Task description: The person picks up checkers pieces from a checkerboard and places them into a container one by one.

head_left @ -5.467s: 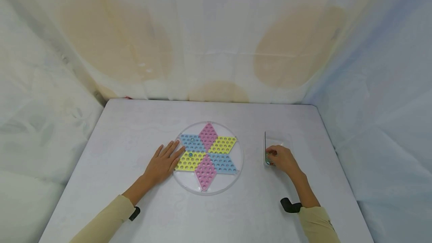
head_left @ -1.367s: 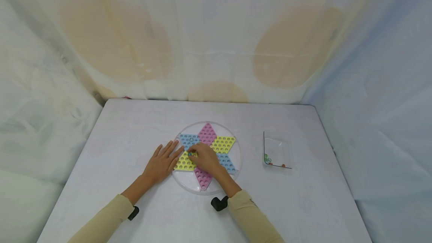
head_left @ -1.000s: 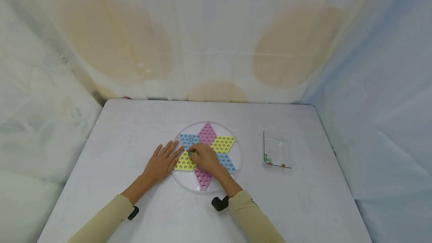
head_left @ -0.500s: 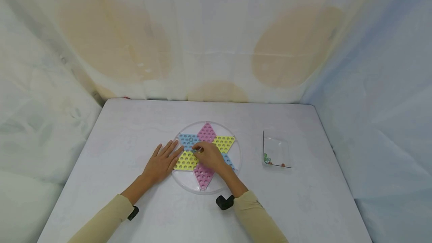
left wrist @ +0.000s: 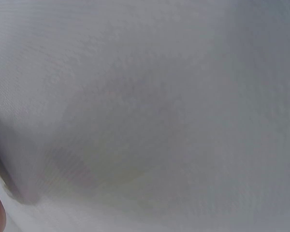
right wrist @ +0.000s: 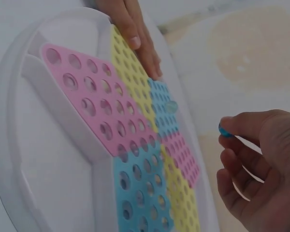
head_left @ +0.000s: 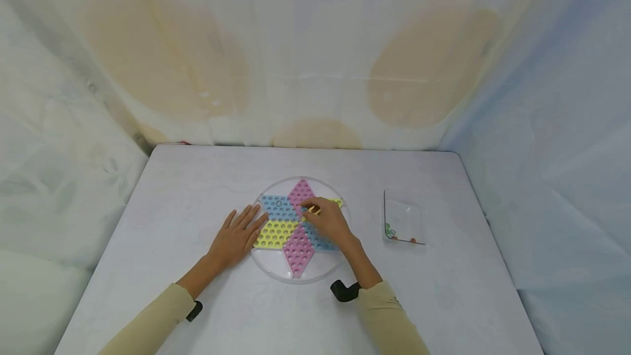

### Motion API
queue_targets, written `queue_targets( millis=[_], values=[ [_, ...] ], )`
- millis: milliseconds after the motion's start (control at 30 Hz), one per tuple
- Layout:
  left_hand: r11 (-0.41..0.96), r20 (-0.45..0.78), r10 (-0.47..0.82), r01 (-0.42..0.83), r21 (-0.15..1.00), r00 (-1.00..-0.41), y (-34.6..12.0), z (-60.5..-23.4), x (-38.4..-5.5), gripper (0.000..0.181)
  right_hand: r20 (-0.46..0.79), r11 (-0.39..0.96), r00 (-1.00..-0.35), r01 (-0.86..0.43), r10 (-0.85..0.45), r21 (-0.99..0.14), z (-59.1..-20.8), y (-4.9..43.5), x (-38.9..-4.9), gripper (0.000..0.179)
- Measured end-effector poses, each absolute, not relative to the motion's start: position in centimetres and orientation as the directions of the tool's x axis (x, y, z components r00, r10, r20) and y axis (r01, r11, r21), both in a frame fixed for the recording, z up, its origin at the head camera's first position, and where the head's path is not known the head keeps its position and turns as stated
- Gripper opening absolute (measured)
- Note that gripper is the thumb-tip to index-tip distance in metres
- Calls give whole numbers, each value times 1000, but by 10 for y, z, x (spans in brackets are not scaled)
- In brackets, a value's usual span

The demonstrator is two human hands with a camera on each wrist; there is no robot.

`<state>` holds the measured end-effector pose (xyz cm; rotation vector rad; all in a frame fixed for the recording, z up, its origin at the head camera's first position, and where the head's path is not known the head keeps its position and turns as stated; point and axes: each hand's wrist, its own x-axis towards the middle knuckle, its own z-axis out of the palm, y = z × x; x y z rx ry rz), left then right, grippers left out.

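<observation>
A round white Chinese checkers board [head_left: 273, 265] lies on the table, its star made of pink, yellow and blue hole fields. My right hand [head_left: 331, 223] is over the middle of the star. Between thumb and forefinger it pinches a small blue marble [right wrist: 224, 130], the other fingers loosely bent in the right wrist view. My left hand [head_left: 235, 240] rests with fingers spread, fingertips at the board's left edge. One clear marble [right wrist: 171, 107] sits in a hole of the upper left blue field. The left wrist view shows mostly blurred pale cloth.
To the right of the board stands a clear plastic box [head_left: 405, 213], with several green and orange marbles [head_left: 389, 230] along its near side. A white cloth covers the table [head_left: 212, 179], and pale curtains [head_left: 315, 70] hang behind and at both sides.
My right hand went from the box to the board's left yellow field, took the blue marble out of its hole there, and has moved right with it. My left hand has stayed put.
</observation>
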<state>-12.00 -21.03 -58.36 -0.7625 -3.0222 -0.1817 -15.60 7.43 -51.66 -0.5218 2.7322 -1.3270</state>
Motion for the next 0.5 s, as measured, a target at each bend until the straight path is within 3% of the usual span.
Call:
queue_targets(
  millis=[500],
  values=[
    [877, 46, 460, 462, 129, -887, -211, -588, -120, 54, 156, 561, -951, -286, -269, -777, -501, 121, -162, 23]
  ],
)
